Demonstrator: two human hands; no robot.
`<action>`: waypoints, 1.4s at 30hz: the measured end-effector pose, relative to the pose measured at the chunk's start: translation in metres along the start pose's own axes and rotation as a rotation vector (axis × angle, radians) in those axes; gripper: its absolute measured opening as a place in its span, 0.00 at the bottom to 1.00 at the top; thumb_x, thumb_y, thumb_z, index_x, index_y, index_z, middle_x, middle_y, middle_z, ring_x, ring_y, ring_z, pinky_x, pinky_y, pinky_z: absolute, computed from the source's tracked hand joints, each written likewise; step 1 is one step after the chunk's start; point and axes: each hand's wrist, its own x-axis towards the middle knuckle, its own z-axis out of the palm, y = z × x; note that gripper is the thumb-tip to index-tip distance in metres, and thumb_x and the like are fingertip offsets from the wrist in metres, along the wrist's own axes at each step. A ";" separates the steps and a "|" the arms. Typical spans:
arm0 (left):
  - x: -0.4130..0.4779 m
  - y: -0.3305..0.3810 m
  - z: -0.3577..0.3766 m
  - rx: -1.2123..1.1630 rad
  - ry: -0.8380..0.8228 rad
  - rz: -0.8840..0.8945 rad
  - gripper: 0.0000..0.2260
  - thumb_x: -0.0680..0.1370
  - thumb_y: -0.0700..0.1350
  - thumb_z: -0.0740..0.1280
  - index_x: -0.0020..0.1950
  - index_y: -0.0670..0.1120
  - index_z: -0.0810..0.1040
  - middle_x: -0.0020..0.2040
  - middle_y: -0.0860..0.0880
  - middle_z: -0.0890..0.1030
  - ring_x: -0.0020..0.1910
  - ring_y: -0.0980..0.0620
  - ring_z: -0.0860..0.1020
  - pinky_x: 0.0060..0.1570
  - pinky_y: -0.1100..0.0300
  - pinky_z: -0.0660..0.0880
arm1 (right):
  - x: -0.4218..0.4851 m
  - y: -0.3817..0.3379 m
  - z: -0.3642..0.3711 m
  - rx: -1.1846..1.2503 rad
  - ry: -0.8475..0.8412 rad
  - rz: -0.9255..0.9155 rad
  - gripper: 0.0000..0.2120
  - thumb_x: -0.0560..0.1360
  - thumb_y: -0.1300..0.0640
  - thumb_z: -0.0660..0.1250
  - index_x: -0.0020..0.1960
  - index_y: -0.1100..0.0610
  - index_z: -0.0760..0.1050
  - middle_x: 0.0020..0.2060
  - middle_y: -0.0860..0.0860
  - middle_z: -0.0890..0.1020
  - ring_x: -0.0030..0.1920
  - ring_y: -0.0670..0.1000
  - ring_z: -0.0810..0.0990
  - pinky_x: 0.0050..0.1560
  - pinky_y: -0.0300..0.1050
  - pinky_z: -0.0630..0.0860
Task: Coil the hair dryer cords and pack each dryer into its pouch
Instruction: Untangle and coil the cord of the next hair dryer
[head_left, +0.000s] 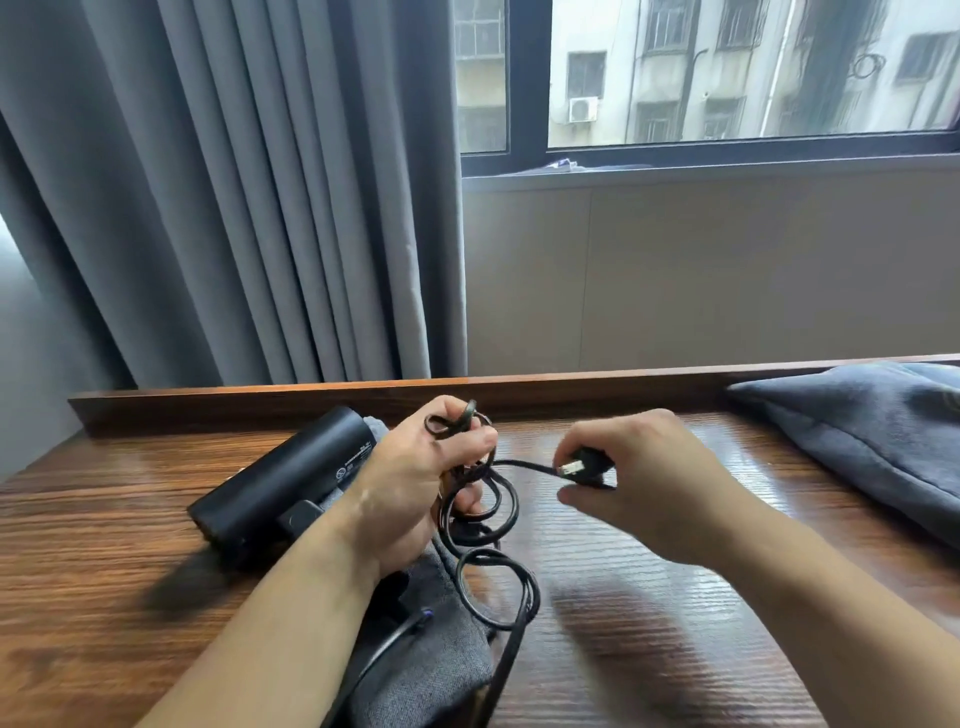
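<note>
A black hair dryer lies on the wooden table at the left, partly on a grey pouch that spreads toward the front edge. My left hand grips several loops of the black cord above the table; more loops hang below it onto the pouch. My right hand pinches the black plug at the cord's end, a short way right of the left hand, with a short stretch of cord between them.
A second grey pouch lies at the table's far right. A raised wooden ledge runs along the table's back edge. Grey curtains hang behind on the left and a window is at the right.
</note>
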 end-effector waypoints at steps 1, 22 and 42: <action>0.000 0.001 -0.002 0.038 -0.013 0.015 0.10 0.73 0.39 0.72 0.45 0.44 0.70 0.36 0.48 0.69 0.27 0.51 0.66 0.31 0.57 0.67 | 0.000 0.002 -0.001 0.042 0.033 0.030 0.07 0.69 0.49 0.78 0.43 0.47 0.81 0.30 0.40 0.78 0.35 0.42 0.76 0.38 0.37 0.69; 0.002 -0.012 0.005 0.375 -0.093 -0.118 0.13 0.71 0.45 0.79 0.43 0.48 0.74 0.36 0.50 0.74 0.35 0.50 0.74 0.37 0.54 0.73 | 0.008 -0.012 -0.002 1.830 0.269 0.420 0.08 0.75 0.54 0.67 0.39 0.53 0.72 0.34 0.51 0.73 0.31 0.50 0.72 0.40 0.52 0.81; -0.006 0.001 0.005 0.887 0.085 0.249 0.12 0.60 0.52 0.70 0.41 0.54 0.75 0.43 0.54 0.83 0.41 0.54 0.79 0.43 0.54 0.77 | 0.000 -0.015 0.012 -0.069 -0.108 0.021 0.12 0.68 0.45 0.64 0.35 0.53 0.70 0.27 0.46 0.73 0.32 0.48 0.70 0.35 0.50 0.71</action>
